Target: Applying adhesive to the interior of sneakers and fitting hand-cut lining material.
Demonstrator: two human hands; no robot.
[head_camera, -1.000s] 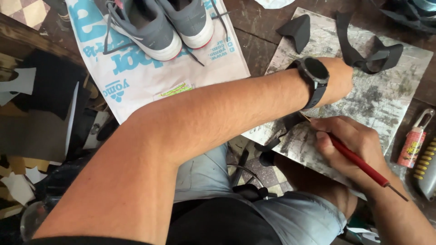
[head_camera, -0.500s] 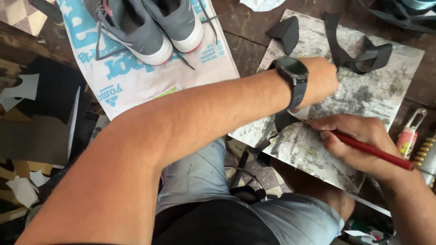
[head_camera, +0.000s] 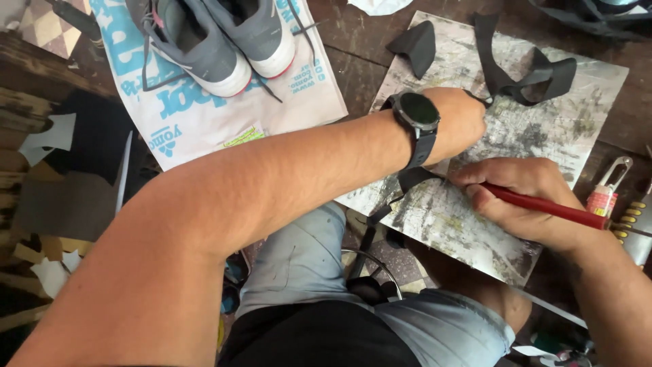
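The right hand (head_camera: 526, 197) grips a red-handled tool (head_camera: 550, 207), fingers wrapped around its shaft, with the tip hidden under the left wrist at a dark strip of material (head_camera: 415, 178) lying on the stained cutting board (head_camera: 475, 231). The left hand (head_camera: 462, 122) presses on the board; its fingers are out of sight, so I cannot tell their state. Two shaped black pieces (head_camera: 523, 71) already lie cut at the board's far edge, while this strip looks unfinished. Grey sneakers (head_camera: 217, 41) sit on a printed bag on the desk.

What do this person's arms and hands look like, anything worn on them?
Both forearms are bare, with no sleeves in view, and both hands are gloveless. The left hand has a black wristwatch with a round dark face and a black strap at its wrist. The right hand wears nothing visible.
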